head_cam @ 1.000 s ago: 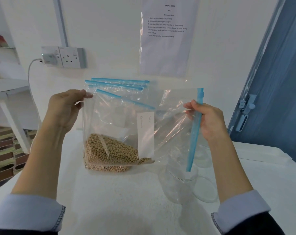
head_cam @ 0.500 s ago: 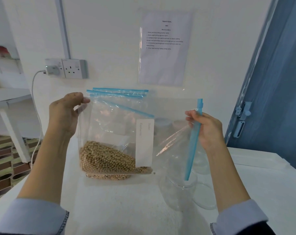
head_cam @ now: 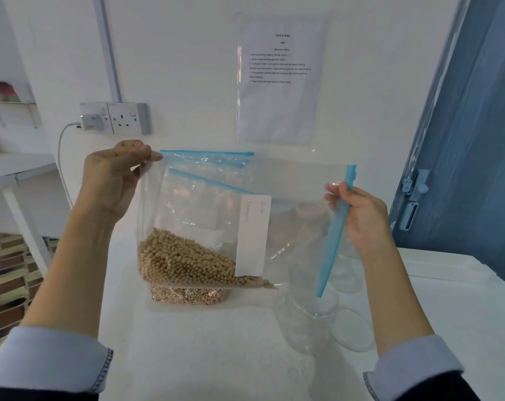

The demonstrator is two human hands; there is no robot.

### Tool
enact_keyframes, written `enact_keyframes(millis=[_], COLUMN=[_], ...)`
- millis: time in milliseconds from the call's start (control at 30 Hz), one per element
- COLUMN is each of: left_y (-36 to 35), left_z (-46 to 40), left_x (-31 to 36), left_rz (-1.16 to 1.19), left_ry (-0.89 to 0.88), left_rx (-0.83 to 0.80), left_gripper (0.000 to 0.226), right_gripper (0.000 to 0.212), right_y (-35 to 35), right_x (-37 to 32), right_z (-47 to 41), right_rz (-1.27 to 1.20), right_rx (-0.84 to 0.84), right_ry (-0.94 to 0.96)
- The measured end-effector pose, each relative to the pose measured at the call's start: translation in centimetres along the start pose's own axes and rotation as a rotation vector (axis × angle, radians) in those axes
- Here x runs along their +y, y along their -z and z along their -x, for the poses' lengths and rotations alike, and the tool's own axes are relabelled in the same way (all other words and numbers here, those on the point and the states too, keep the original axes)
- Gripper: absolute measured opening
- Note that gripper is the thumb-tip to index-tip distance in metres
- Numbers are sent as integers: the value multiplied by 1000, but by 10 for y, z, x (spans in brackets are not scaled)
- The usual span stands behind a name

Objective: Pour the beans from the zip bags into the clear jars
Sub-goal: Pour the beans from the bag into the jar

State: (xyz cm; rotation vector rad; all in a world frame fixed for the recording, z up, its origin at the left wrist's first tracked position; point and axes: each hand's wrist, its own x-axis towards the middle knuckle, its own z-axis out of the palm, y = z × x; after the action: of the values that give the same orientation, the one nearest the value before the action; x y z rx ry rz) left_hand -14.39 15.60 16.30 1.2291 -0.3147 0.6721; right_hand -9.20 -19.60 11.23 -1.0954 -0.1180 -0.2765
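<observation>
I hold a clear zip bag [head_cam: 205,215] turned on its side above the white table [head_cam: 216,357]. My left hand [head_cam: 112,180] pinches its bottom corner, my right hand [head_cam: 358,215] grips its blue zip strip [head_cam: 334,238]. Tan beans [head_cam: 184,261] lie heaped in the bag's lower left corner. The strip's lower end hangs just over the mouth of an open clear jar [head_cam: 312,322]. Behind the held bag stand more zip bags [head_cam: 208,157], one with darker beans [head_cam: 187,295] at its bottom. A second clear jar [head_cam: 345,270] stands behind my right hand.
A clear round lid [head_cam: 352,331] lies on the table right of the front jar. A white wall with a socket [head_cam: 126,118] and a printed sheet [head_cam: 278,79] stands close behind. A blue door [head_cam: 471,140] is at the right, a white side table [head_cam: 14,172] at the left.
The held bag has tilted a little, its left end higher, and the beans have slid a little toward the zip side. Both hands keep their grip.
</observation>
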Motion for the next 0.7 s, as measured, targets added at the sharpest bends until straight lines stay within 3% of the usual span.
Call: enact_keyframes(millis=[133,367,500,700], left_y=[-11,-17,-18,-26], left_z=[0,1,1,1], left_x=[5,6,4,5], left_rz=[31,53,41,-45], left_ry=[-5,-30,-25,-51], left_rx=[21,70,68,18], left_gripper=[48,27,46,49], right_gripper=[13,13,13,13], right_y=[-2,1,0,-3], right_x=[0,2,1,3], right_z=[0,2,2,4], right_rz=[-12,3,-16,-2], right_rx=[33,27,44,29], right_ry=[8,-6,-10,-28])
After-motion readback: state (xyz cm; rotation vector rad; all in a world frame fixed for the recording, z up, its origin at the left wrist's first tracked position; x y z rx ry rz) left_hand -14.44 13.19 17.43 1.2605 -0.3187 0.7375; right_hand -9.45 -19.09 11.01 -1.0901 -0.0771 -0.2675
